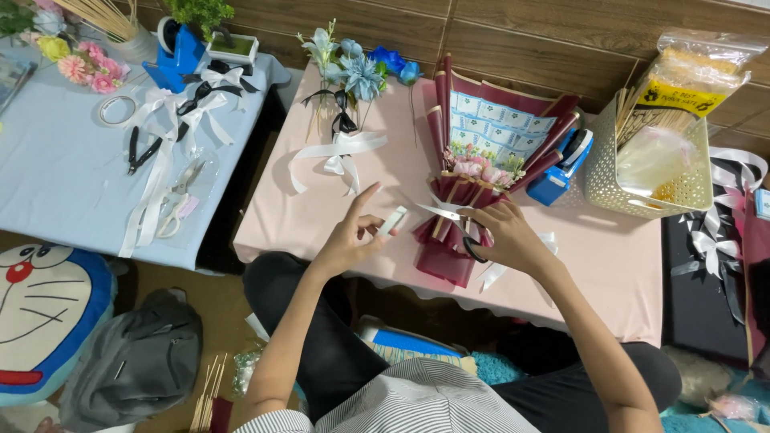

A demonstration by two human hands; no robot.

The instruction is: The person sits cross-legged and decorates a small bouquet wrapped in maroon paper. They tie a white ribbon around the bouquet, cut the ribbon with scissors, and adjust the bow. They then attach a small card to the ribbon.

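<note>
A short white strip of ribbon (pixel 393 220) sits pinched between the thumb and fingers of the left hand (pixel 353 236), whose index finger points up and away; the strip hangs just above the near part of the pink table (pixel 609 265). Just to its right, the open blades of a pair of scissors (pixel 449 216) point toward the strip's upper end without clearly touching it. The right hand (pixel 509 236) grips the scissors, fingers through the black handle loops.

Directly behind the scissors lies a bouquet (pixel 481 152) wrapped in dark red paper, with pink flowers and patterned pale-blue sheets inside, its narrow stem end toward the person. A blue tape dispenser (pixel 565 164) stands just beside the bouquet's right edge, and a cream perforated basket (pixel 690 188) holding plastic bags and sticks stands further right. At the far left of the pink table lies a bunch of blue artificial flowers (pixel 357 72) tied with black and white ribbon.

A second table with a pale blue cloth (pixel 48 176) stands well apart on the left, carrying pliers (pixel 140 152), white ribbons and pink flowers
</note>
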